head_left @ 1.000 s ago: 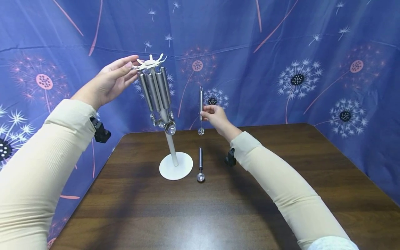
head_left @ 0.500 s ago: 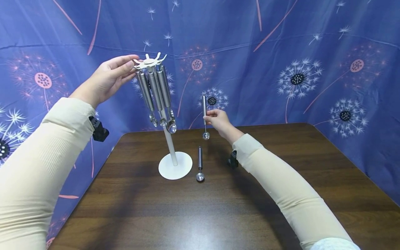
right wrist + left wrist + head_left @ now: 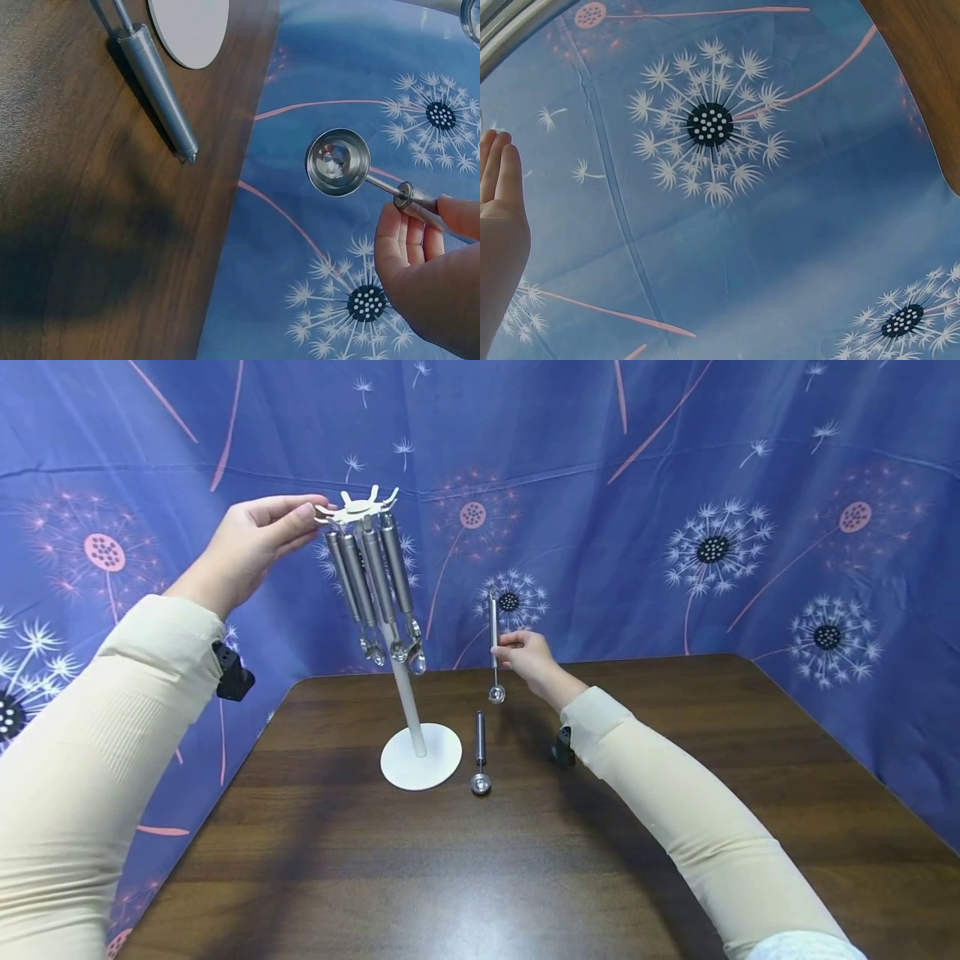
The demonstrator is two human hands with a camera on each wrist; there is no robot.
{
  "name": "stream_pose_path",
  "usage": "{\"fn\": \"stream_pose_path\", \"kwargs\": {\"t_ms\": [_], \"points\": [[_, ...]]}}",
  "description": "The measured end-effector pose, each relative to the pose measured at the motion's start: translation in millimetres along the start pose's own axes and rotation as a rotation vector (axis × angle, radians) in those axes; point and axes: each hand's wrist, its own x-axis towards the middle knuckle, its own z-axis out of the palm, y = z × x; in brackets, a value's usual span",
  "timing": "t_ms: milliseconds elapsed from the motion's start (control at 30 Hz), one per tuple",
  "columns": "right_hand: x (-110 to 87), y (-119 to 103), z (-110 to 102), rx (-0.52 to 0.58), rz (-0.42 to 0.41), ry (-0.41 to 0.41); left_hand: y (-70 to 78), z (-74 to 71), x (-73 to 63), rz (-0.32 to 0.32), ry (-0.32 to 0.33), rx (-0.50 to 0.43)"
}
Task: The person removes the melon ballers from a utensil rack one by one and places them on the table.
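In the head view my left hand (image 3: 243,547) pinches an arm of the white hook ring (image 3: 358,510) on top of a utensil stand. Several steel utensils (image 3: 379,568) hang from this ring, small round bowls downward. My right hand (image 3: 531,662) holds a steel scoop (image 3: 494,631) upright by its tubular handle, bowl down, above the table's back part. The right wrist view shows the scoop's round, deep bowl (image 3: 337,163), with thumb and fingers around the handle. Only part of my left hand (image 3: 502,225) appears at the left wrist view's edge, its fingers extended.
A second steel scoop (image 3: 481,752) lies on the wooden table (image 3: 480,877), right of the stand's round white base (image 3: 422,757). Behind the table hangs a blue dandelion-print cloth (image 3: 570,527).
The hook ring has turned, and the hanging utensils have shifted round with it. My left fingers have closed onto one of its arms. My right hand has lowered the scoop slightly and moved right.
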Motion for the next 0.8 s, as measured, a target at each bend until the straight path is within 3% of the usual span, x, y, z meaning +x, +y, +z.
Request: {"fn": "stream_pose_path", "kwargs": {"t_ms": [800], "points": [[-17.7, 26, 3, 0.021, 0.101, -0.066, 2.2, -0.6, -0.6, -0.006, 0.021, 0.062]]}}
